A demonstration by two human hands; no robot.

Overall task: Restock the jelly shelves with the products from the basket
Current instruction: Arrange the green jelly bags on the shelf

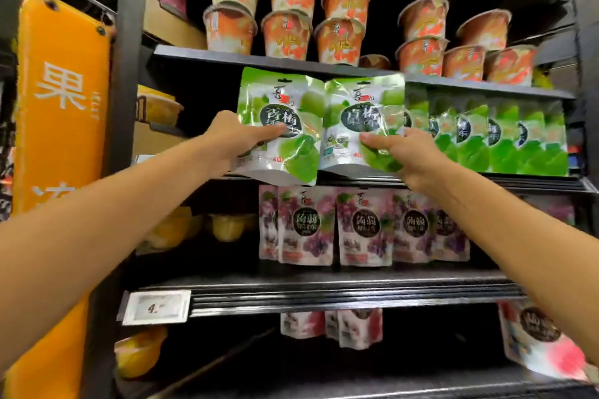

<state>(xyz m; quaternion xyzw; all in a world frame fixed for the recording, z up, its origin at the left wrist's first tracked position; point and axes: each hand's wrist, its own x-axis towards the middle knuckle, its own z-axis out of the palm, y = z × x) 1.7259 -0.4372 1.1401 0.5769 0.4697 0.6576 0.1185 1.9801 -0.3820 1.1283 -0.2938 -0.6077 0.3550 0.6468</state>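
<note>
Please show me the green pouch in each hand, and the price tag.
Left pouch [278,116]: head view, on its dark round label.
Right pouch [356,116]: head view, on its dark round label.
Price tag [157,307]: head view, middle of its white face.

Shelf unit, front view. Cups [291,32] stand stacked in two tiers on the upper shelf [194,52]. Below it, the left pouch [285,100] and the right pouch [359,97] are held side by side before the front edge of the middle shelf [486,180], gripped by the left hand [227,136] and the right hand [411,155] respectively. A row of pouches [505,139] stands to their right. Lower pouches [363,227] stand one shelf down. A price tag [157,307] sits at the left of that shelf's front rail. A sign [61,100] hangs left of the unit.
</note>
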